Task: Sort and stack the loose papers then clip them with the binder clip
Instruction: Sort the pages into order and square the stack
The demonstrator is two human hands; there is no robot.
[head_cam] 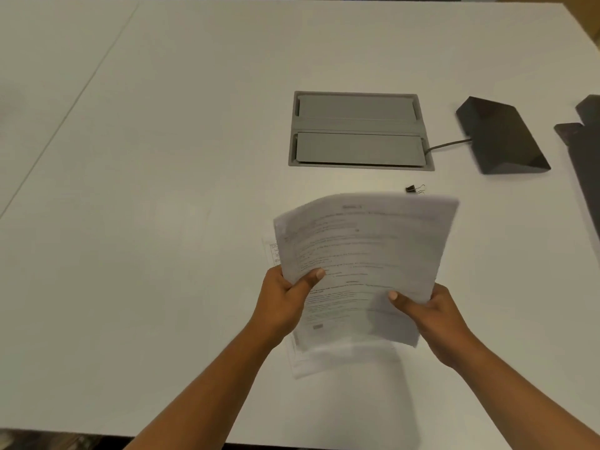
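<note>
A bundle of printed white papers (pixel 367 251) is held up off the white table (pixel 162 190), tilted and motion-blurred. My left hand (pixel 285 300) grips its lower left edge, thumb on top. My right hand (pixel 431 316) grips the lower right edge the same way. More sheets (pixel 324 358) lie flat on the table beneath the bundle, their edges poking out at the left and bottom. A small black binder clip (pixel 414 189) with wire handles rests on the table just beyond the papers' top right edge, untouched.
A grey recessed cable hatch (pixel 358 131) sits in the table behind the papers. A black wedge-shaped device (pixel 501 138) with a cable stands at the right. Dark flat objects (pixel 584 151) lie at the far right edge. The table's near edge runs along the bottom.
</note>
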